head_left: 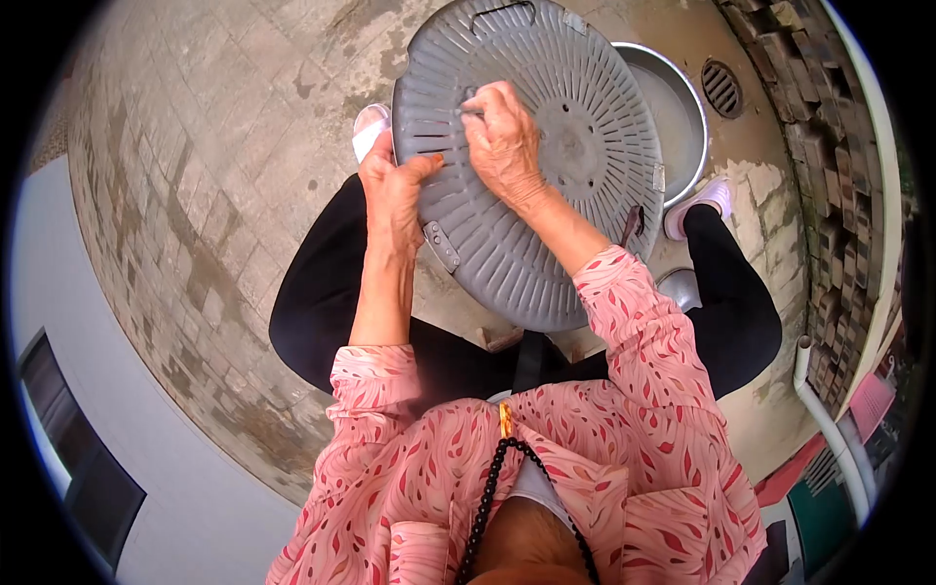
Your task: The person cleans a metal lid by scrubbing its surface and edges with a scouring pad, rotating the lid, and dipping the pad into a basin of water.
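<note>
A large round grey slotted tray (575, 146) is tilted in front of me, with metal handles at its rim. My left hand (395, 190) grips its left edge, thumb lying on the slotted face. On the upper left part of that face rests my right hand (505, 141), its fingers curled together; whatever they hold is too small and blurred to make out. Behind the tray's right side stands a round metal basin (690, 117), partly hidden, with cloudy liquid inside.
A round floor drain (722, 89) lies right of the basin. Stacked bricks (829, 175) line the right side. A metal bowl (681, 289) sits by my right leg. Stone paving (195, 195) spreads left, and a white pipe (829, 419) runs at lower right.
</note>
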Demonstrator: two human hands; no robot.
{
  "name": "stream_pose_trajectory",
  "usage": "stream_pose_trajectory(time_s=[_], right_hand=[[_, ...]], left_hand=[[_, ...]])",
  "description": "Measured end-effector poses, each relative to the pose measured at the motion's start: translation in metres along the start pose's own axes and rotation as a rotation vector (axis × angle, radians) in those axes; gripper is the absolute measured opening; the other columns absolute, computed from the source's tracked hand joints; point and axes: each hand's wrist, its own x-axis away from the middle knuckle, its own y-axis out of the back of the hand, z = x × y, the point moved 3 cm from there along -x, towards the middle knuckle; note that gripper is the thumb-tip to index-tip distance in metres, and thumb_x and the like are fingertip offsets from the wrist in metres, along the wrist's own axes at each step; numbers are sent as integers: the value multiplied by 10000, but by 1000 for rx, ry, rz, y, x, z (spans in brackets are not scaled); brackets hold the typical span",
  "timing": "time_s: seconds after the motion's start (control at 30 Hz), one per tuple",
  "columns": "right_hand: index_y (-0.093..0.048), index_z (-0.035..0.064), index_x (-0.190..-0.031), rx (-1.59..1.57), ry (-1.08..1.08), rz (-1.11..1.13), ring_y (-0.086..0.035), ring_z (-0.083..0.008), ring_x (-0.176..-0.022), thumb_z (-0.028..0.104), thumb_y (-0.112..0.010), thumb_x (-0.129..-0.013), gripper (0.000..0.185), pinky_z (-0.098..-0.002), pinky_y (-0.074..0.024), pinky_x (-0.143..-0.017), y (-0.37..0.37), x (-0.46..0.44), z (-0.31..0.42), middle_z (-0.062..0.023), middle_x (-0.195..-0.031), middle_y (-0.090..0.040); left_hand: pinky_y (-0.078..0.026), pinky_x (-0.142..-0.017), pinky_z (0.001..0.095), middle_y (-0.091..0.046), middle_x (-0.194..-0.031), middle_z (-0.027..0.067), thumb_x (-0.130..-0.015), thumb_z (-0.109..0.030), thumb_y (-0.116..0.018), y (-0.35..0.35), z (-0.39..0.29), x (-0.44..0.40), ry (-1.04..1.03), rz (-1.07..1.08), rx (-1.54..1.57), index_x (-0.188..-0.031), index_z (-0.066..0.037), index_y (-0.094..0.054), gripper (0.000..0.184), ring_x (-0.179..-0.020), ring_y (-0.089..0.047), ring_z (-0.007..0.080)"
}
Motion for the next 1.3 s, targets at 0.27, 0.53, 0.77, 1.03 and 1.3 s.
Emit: stream_pose_trajectory(time_s=[0.27,0.53,0.77,1.03,1.3], right_hand=[[-540,63,-927,285,-317,-51,-552,-333,-913,79,-602,-790,152,-430,-458,-762,35,12,-86,-131,-942,-535],[-519,75,-944,-10,-30,-28,-547,-337,-941,45,-609,-773,195,-433,-462,-753,20,14,-18,-124,-976,-520],[-597,79,-920,282,-614,-339,-587,-358,-894,27,-611,-765,163,-431,-452,-774,116,55,-230,-147,-951,-611],[-614,42,-1102,-597,-1273,-722,-592,-208,-935,25,-580,-842,263,-310,-460,-838,123,123,-347,-89,-1027,-632],[-574,75,-1116,-296,-277,-159,-479,-294,-1161,2,-572,-790,334,-427,-318,-1027,11,21,-25,-85,-1275,-509]], left_hand=[[-509,-596,283,-637,-809,75,-767,48,-601,7,-1,2,-49,-130,9,-884,-12,-578,133,-645,-596,140],[-501,-696,289,-634,-852,92,-793,39,-603,6,-16,14,-302,-209,-15,-835,-25,-550,94,-709,-593,139],[-511,-773,299,-641,-917,104,-795,46,-627,29,-31,12,-462,-279,-141,-897,-25,-562,140,-787,-611,163],[-483,-774,268,-641,-863,82,-806,23,-629,15,-36,11,-499,-364,-250,-820,-40,-541,109,-768,-585,128],[-500,-825,313,-641,-981,123,-815,8,-612,11,-18,9,-447,-147,-53,-1041,8,-554,233,-849,-625,179]])
